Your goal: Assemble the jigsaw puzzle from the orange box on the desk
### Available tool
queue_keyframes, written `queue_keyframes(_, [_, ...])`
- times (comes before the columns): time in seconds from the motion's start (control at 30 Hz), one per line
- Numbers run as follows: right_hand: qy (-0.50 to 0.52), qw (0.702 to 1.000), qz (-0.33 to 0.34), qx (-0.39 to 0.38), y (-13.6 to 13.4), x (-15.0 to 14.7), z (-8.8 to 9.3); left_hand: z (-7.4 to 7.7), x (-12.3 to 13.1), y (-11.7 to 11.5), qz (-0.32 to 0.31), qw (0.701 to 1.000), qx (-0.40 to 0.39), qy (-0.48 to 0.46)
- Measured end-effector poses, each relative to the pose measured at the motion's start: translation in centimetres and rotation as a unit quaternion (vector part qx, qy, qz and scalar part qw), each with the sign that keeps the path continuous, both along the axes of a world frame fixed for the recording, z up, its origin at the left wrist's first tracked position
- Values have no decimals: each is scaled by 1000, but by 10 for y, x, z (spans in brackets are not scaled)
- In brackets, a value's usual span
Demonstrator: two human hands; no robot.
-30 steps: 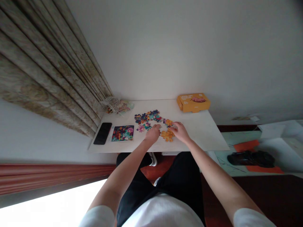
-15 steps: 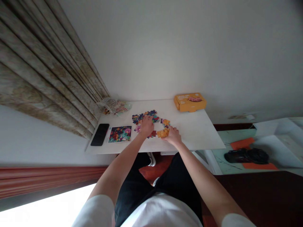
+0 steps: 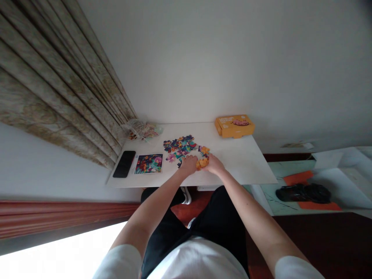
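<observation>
On the white table lies a partly joined jigsaw puzzle [image 3: 180, 145], dark blue with bright flowers and shapes. My left hand [image 3: 188, 165] rests at its lower right edge, fingers closed on pieces there and partly covering them. Just to the right is a small yellow-orange puzzle section [image 3: 202, 163], gripped at its right side by my right hand [image 3: 215, 164]. Another small joined section [image 3: 204, 150], orange and purple, lies just above it. The printed reference picture [image 3: 148, 164] lies flat to the left of the puzzle.
A black phone [image 3: 124, 164] lies at the table's left edge. Behind it sits a clear plastic bag [image 3: 142, 130] with colourful contents. A yellow puzzle box [image 3: 235, 126] stands at the back right. Beyond the table are a black object [image 3: 302, 192] and a white open box [image 3: 348, 178].
My left hand has moved down and right from the middle of the puzzle to its lower edge, uncovering the centre. My right hand stays at the yellow-orange section, which has turned slightly.
</observation>
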State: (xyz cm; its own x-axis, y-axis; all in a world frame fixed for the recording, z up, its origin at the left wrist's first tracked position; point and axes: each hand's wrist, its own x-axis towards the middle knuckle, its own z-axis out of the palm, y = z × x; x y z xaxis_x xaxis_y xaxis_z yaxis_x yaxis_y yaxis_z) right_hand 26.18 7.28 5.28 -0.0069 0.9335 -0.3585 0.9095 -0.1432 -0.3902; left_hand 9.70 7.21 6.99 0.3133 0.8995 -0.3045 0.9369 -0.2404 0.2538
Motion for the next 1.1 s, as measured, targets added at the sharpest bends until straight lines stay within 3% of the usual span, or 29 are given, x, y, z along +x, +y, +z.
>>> queue_keyframes(0.23, [228,971,11,75,-2,20,-23,-1,5,11,17,997,-33,-68])
queue_keyframes(0.43, [377,926,-4,33,-4,35,-30,12,-18,11,49,983,-3,-175])
queue_keyframes(0.53, [354,933,-16,65,-5,27,-29,14,-37,14,70,974,96,-192])
queue_keyframes(0.63, [265,951,28,154,-4,3,-23,8,-53,17,47,976,177,-120])
queue_keyframes(0.8, [71,955,135,255,-1,-39,-18,-16,-71,7,14,982,181,-48])
queue_keyframes(0.93, [25,952,173,252,-5,-36,-28,-29,-83,-14,23,979,187,-72])
queue_keyframes(1.0, [47,950,166,260,-3,-23,-35,-33,-86,-25,42,976,195,-85])
queue_keyframes(1.1, [64,957,64,277,10,-3,-38,-36,-85,-36,53,973,203,-92])
